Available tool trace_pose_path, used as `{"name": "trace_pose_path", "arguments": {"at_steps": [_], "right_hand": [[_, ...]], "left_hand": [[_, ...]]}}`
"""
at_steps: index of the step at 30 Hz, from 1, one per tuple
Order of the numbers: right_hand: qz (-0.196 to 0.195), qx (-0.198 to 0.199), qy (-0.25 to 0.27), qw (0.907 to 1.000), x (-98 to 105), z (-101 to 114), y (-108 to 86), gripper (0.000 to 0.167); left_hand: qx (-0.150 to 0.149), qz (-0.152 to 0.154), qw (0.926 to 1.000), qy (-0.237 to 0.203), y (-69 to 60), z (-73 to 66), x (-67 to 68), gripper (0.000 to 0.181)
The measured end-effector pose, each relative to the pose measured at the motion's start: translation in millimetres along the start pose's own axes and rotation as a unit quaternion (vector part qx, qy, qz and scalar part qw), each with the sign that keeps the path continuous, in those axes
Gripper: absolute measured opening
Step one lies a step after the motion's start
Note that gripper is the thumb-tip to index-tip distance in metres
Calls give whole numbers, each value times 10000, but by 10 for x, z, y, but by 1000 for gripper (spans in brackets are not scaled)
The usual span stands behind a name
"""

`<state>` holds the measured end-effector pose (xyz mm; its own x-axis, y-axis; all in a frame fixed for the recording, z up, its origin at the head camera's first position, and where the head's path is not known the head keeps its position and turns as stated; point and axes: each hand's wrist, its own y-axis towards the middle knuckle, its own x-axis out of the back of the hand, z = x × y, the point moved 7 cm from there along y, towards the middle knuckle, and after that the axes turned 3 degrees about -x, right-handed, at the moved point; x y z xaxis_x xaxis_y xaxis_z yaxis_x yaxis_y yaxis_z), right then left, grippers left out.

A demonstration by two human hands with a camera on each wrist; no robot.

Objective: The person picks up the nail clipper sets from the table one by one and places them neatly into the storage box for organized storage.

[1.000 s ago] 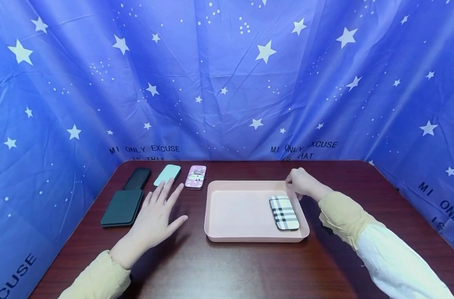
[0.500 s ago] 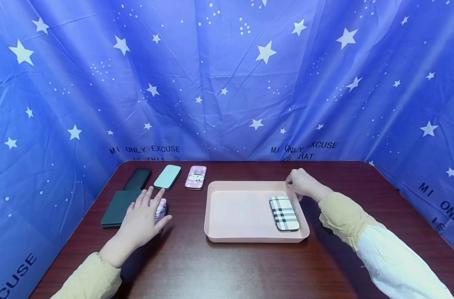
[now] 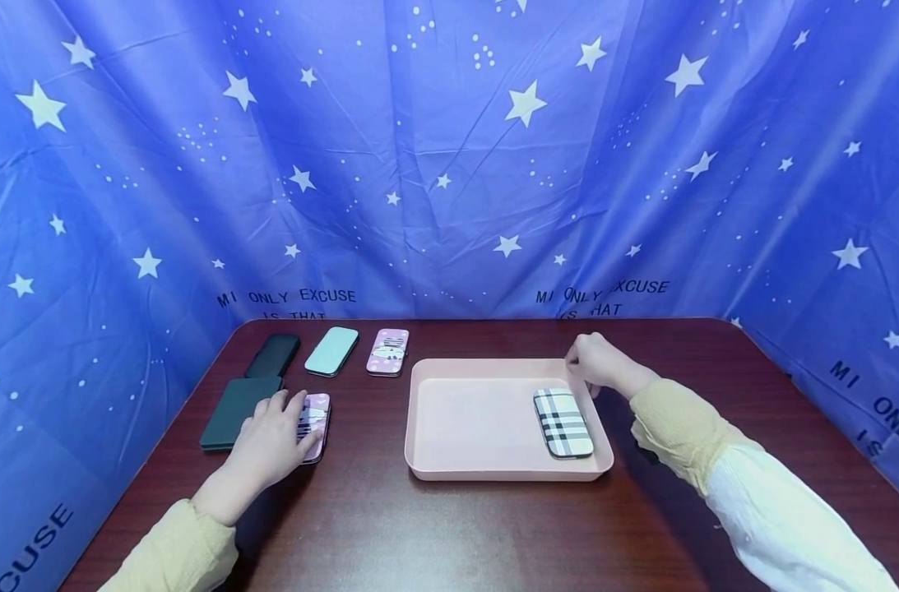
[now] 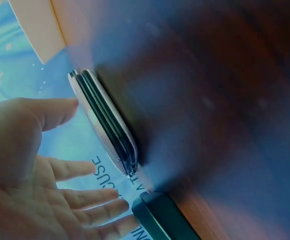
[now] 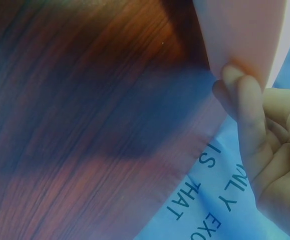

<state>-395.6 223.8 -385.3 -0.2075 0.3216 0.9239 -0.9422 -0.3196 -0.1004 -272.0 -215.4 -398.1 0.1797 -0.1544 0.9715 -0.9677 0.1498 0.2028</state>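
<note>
My left hand (image 3: 264, 442) is over a flat purple patterned case (image 3: 314, 427) at the left of the table, partly hiding it. In the left wrist view the thumb (image 4: 59, 112) is close to the case's edge (image 4: 107, 122) and the fingers are loosely extended; contact is hard to tell. At the far right corner of a shallow pink tray (image 3: 464, 475), my right hand (image 3: 600, 362) pinches the rim, as the right wrist view also shows with the tray wall (image 5: 245, 35) between thumb and fingers. Inside the tray lies a plaid case (image 3: 563, 423), along the right side.
A dark green square case (image 3: 230, 411) lies left of my left hand. Behind are a black case (image 3: 273, 355), a mint case (image 3: 332, 351) and another purple patterned case (image 3: 387, 352). A starry blue curtain (image 3: 449, 164) hangs behind the brown table (image 3: 479, 534).
My left hand has moved left and toward me, and its fingers have drawn in over the near purple case, which has come into view. The right hand stays on the tray rim.
</note>
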Motion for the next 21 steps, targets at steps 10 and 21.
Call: {"name": "trace_pose_path", "arguments": {"at_steps": [10,21], "right_hand": [[-48,128,-27,9999,2,15,-9,26],[-1,13,-53,10000,-5,6,-5,24]], "left_hand": [[48,176,9989,432,22,-13,29,58],[323,604,9954,667,120,-40,-1,52]]}}
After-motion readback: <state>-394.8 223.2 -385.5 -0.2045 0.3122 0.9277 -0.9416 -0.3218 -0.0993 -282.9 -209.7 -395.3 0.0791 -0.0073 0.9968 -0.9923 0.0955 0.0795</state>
